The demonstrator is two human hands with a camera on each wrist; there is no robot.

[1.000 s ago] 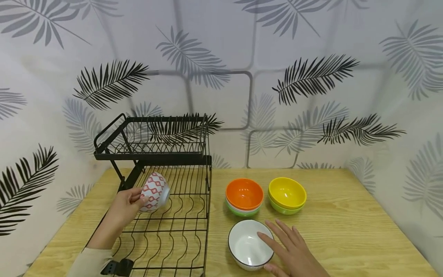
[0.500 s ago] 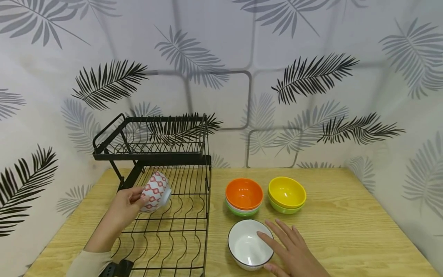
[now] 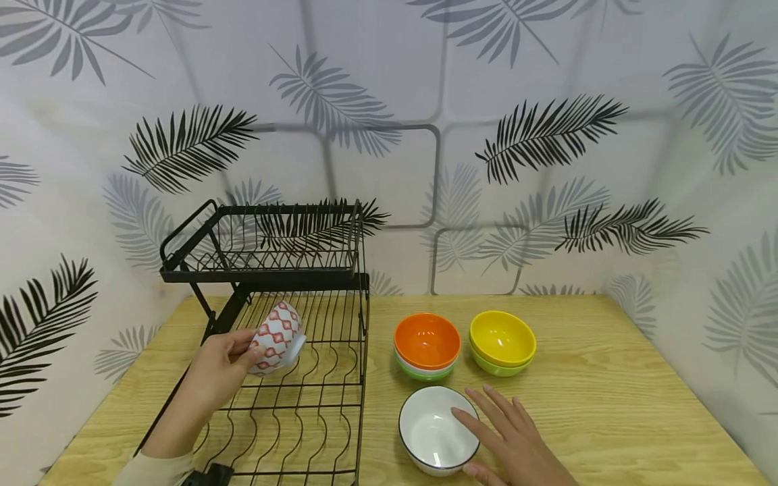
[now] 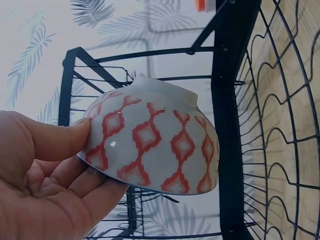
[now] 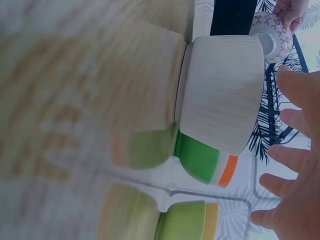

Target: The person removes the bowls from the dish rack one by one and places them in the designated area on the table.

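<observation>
My left hand [image 3: 217, 368] pinches the rim of a white bowl with a red diamond pattern [image 3: 278, 337], thumb outside and fingers under the rim. The bowl is tipped on its side above the lower tier of the black dish rack [image 3: 304, 407], its foot facing right. In the left wrist view the patterned bowl [image 4: 150, 137] shows its outer wall, with the rack's frame behind. My right hand [image 3: 513, 439] has its fingers spread beside a white bowl with a dark rim [image 3: 439, 428], which stands upright on the table. The right wrist view shows that white bowl [image 5: 222, 90] beyond the fingers.
Behind the white bowl stands a stack with an orange bowl [image 3: 428, 341] on top, white and green below. To its right, a yellow bowl [image 3: 503, 337] sits in a light green one. The rack's upper tier [image 3: 267, 243] overhangs the back of its lower tier.
My left hand has shifted the patterned bowl slightly to the right and turned it so that its foot shows more. The right hand and the other bowls have stayed in place.
</observation>
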